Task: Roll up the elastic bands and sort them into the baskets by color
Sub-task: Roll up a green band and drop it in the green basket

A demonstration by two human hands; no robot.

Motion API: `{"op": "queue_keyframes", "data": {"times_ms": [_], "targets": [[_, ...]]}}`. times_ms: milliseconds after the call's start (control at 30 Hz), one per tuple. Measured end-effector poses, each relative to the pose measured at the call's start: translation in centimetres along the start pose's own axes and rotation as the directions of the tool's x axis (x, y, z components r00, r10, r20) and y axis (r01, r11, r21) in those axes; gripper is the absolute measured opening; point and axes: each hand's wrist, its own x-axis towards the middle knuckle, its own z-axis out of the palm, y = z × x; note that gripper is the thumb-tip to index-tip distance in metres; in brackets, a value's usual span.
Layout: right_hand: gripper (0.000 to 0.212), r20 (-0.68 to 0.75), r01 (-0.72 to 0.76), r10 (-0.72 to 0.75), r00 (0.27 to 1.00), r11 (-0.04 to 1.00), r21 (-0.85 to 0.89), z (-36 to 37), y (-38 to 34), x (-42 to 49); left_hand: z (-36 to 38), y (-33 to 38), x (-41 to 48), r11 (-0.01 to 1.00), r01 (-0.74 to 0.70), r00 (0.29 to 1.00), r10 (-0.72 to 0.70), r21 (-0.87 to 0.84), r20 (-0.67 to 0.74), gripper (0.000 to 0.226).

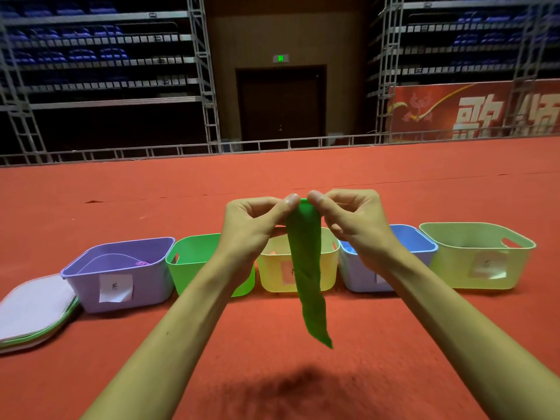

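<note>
A green elastic band hangs down in front of me, its top end pinched between my left hand and my right hand, thumbs close together. Its lower end dangles free above the red floor. Behind it stands a row of baskets: purple with a rolled purple band inside, green, yellow, blue and pale green. My arms hide parts of the green and blue baskets.
A stack of flat basket lids lies on the floor left of the purple basket. The red carpet spreads all around. Metal railings, tiered seating and a dark door stand far behind.
</note>
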Motion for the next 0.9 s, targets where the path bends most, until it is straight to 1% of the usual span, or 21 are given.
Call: {"op": "queue_keyframes", "data": {"times_ms": [167,267,433,533,600,667,767,900], "targets": [[0.024,-0.017,0.013,-0.013,1.0,1.0,-0.013,0.1,0.1,-0.1,-0.2,0.0,-0.2,1.0,0.028,1.0,-0.028,0.005,0.007,0.033],[0.024,-0.005,0.002,-0.002,1.0,1.0,0.023,-0.1,0.4,-0.3,-0.3,0.0,-0.1,0.999,0.046,0.999,-0.046,-0.014,0.015,0.022],[0.021,0.016,-0.001,0.0,1.0,0.999,0.034,-0.4,0.6,-0.6,-0.5,0.2,-0.1,0.997,0.07,0.997,-0.07,-0.017,0.036,0.021],[0.012,0.035,0.006,-0.007,0.999,1.0,0.028,-0.6,0.8,-0.7,-0.7,0.4,-0.1,0.996,0.086,0.996,-0.085,-0.019,0.041,0.011],[0.014,0.045,0.006,-0.008,0.999,0.999,0.036,-0.6,0.9,-0.7,-0.7,0.5,-0.2,0.996,0.087,0.996,-0.087,-0.02,0.038,0.009],[0.013,0.046,0.003,-0.005,0.999,0.999,0.048,-0.5,0.9,-0.8,-0.8,0.6,-0.3,0.995,0.093,0.995,-0.092,-0.029,0.042,0.01],[0.005,0.044,0.004,-0.006,0.999,0.998,0.055,-0.4,0.9,-0.9,-0.8,0.8,-0.5,0.993,0.107,0.991,-0.103,-0.043,0.079,0.012],[0.007,0.036,0.012,-0.014,0.999,0.997,0.073,-0.4,0.7,-1.0,-0.8,0.9,-0.8,0.992,0.121,0.986,-0.117,-0.021,0.116,0.036]]}}
